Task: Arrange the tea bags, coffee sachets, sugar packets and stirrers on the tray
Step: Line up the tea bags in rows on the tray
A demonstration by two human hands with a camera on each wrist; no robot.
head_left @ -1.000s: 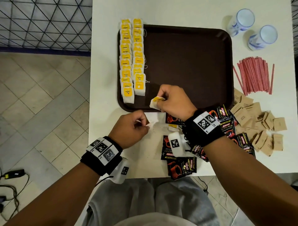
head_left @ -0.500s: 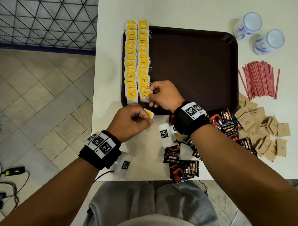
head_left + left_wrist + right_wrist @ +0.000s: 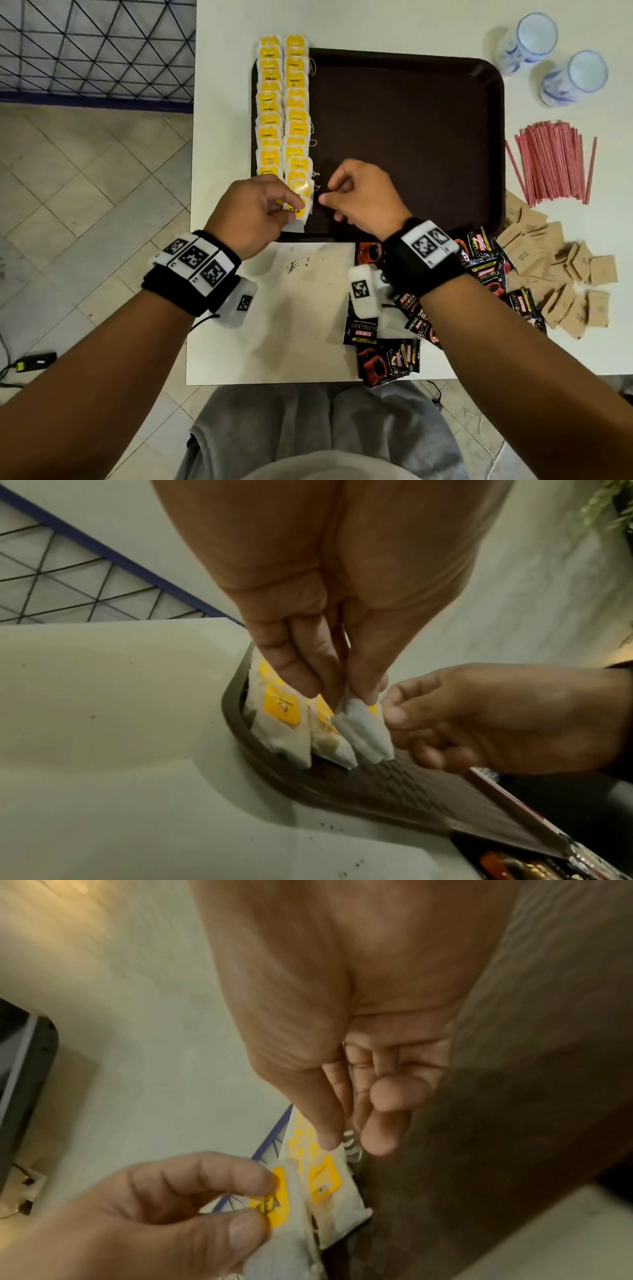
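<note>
Two rows of yellow-tagged tea bags [image 3: 282,102] lie down the left side of the brown tray [image 3: 411,144]. My left hand [image 3: 291,205] pinches one tea bag [image 3: 298,210] by its yellow tag at the near end of the right row. In the left wrist view that bag [image 3: 366,734] hangs from my fingertips [image 3: 363,696] over the tray corner [image 3: 411,785]. My right hand [image 3: 325,202] hovers just right of it, fingers loosely curled and holding nothing. The right wrist view shows a gap between thumb and fingers [image 3: 377,1139].
Black coffee sachets [image 3: 387,359] lie heaped near the table's front edge under my right wrist. Brown sugar packets [image 3: 561,281] are scattered to their right. Red stirrers [image 3: 555,164] lie right of the tray, with two cups [image 3: 527,41] behind them. Tea crumbs [image 3: 294,263] dot the table.
My left hand carried a tea bag from the table up to the near end of the right row. My right hand set its bag on that row and let go.
</note>
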